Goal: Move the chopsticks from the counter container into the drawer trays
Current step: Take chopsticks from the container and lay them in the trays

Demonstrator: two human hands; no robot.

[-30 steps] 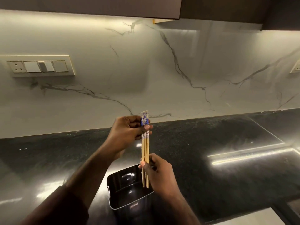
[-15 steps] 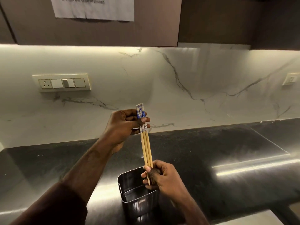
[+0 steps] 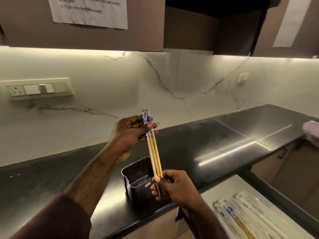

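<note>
A small bunch of wooden chopsticks (image 3: 154,152) with blue-and-white patterned tops stands nearly upright in front of me, above the counter. My left hand (image 3: 131,135) pinches the patterned tops. My right hand (image 3: 172,185) grips the thin lower ends. Just below and behind them sits the dark metal container (image 3: 136,178) on the black counter, and it looks empty inside. At the lower right the open drawer shows white trays (image 3: 248,218) with several chopsticks lying in them.
The black counter (image 3: 215,144) runs right and turns a corner. A marble backsplash with a switch plate (image 3: 38,88) stands behind. Upper cabinets hang overhead with a paper note (image 3: 89,11) on one door. A pale object (image 3: 312,128) rests at the far right.
The view has tilted up and swung right, bringing the cabinets, the note and the open drawer trays into view. Both hands still hold the chopsticks, now a little higher above the container.
</note>
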